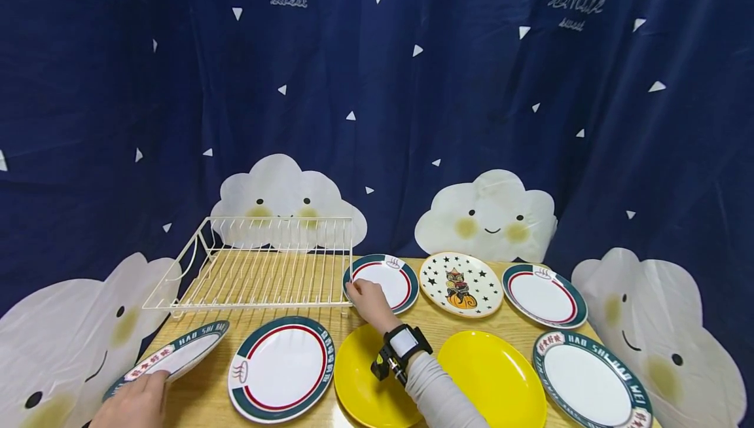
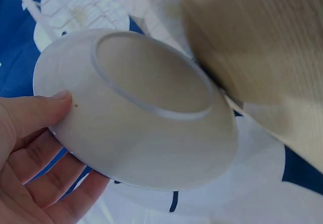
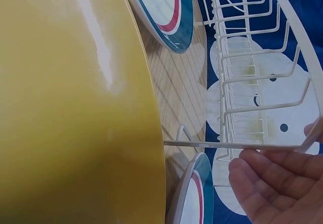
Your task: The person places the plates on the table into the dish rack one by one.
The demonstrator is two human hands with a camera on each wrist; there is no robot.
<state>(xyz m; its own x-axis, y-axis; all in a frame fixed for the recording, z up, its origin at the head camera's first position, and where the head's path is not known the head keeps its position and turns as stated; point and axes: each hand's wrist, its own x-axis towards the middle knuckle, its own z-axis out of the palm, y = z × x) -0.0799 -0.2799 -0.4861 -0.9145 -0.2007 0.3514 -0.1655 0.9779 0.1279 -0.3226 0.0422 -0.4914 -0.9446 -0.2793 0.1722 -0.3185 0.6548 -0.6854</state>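
At the lower left, my left hand (image 1: 134, 403) pinches the edge of a green-rimmed plate (image 1: 191, 351), which is tilted up. Its white underside (image 2: 151, 148) fills the left wrist view, thumb on the bottom and fingers beneath the rim. A cream wire dish rack (image 1: 265, 284) stands at the back left with no plates in its slots. My right hand (image 1: 371, 303) holds the rack's right end; in the right wrist view, thumb and fingers (image 3: 282, 176) close around a corner of its wire frame. Behind that hand lies a white plate with a green rim (image 1: 391, 281).
Nearest the rack's front lies another green-rimmed plate (image 1: 283, 369). Two yellow plates (image 1: 359, 375) (image 1: 491, 375) sit under and beside my right forearm. A star-patterned plate (image 1: 436, 277) and two green-rimmed plates (image 1: 544, 294) (image 1: 589, 382) lie further right. A blue curtain (image 1: 377, 88) hangs behind.
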